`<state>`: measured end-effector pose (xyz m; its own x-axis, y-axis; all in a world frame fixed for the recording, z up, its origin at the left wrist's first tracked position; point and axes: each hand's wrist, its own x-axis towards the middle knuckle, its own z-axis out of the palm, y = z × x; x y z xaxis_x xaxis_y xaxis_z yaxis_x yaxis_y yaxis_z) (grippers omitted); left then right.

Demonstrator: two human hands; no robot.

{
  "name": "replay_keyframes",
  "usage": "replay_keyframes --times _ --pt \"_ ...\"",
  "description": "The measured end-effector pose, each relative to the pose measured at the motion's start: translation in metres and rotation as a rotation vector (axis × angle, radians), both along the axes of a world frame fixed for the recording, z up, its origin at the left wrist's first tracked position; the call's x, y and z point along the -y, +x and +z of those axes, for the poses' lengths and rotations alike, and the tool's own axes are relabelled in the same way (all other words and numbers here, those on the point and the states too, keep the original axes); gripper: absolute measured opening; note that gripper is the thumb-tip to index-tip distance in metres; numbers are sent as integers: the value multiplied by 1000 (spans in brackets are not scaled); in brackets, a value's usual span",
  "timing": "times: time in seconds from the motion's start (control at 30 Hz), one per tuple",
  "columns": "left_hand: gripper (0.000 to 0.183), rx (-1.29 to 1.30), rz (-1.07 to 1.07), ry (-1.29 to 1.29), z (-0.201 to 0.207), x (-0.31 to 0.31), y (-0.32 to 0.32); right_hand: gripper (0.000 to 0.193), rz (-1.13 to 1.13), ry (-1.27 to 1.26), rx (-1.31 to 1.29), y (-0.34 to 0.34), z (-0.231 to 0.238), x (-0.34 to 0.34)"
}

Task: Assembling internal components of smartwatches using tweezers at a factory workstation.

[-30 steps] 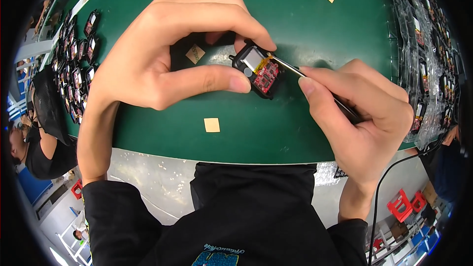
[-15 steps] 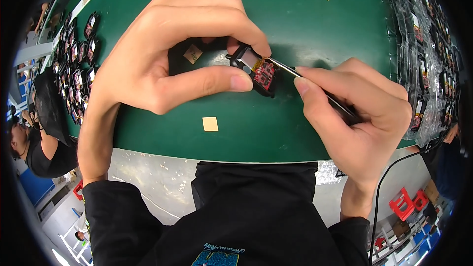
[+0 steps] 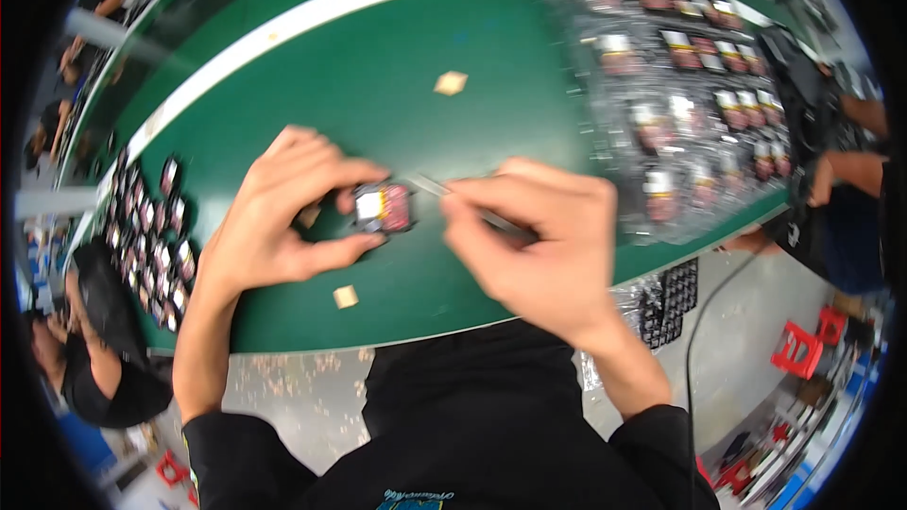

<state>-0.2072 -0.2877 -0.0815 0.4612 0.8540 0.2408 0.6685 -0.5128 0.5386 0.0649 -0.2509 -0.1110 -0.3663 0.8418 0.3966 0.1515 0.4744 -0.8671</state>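
Between the thumb and fingers of my left hand [image 3: 255,236] is a small black device housing [image 3: 396,209], held just above the green table. Its open face shows a red circuit board and a pale rectangular part with a yellow strip between them. My right hand [image 3: 548,236] grips thin metal tweezers [image 3: 433,185] like a pen. The tweezers' tip points at the housing from the right, with a small gap between them. Motion blurs the tip, and I cannot make out anything held in it.
Clear plastic trays [image 3: 614,118] with rows of similar devices cover the table's right side. A heap of devices [image 3: 151,236] lies at the left edge. Small yellowish squares [image 3: 451,83] dot the table. People sit at both sides; a black cable [image 3: 697,349] hangs at right.
My view has swung to the right, bringing more of the trays in. The tweezers' tip, formerly at the housing's edge, has come away to the right. The left hand keeps its hold.
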Motion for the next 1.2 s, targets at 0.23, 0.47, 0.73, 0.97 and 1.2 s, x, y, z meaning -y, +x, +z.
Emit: replay_keyframes --times 0.23,0.47,0.73,0.97,1.2 --pt "50 314 242 -84 -1 -13 -11 8 -15 30 -130 -3 -11 1" --pt "48 196 -371 228 76 -120 135 12 40 -19 -92 -1 -2 2" --pt "36 113 -579 369 18 -177 235 13 32 28 -70 -9 -2 5" --pt "30 97 -70 395 32 -133 75 11 37 -16 57 1 13 8" --pt "31 -542 889 262 -3 -64 -241 14 22 -8 101 -3 13 7"
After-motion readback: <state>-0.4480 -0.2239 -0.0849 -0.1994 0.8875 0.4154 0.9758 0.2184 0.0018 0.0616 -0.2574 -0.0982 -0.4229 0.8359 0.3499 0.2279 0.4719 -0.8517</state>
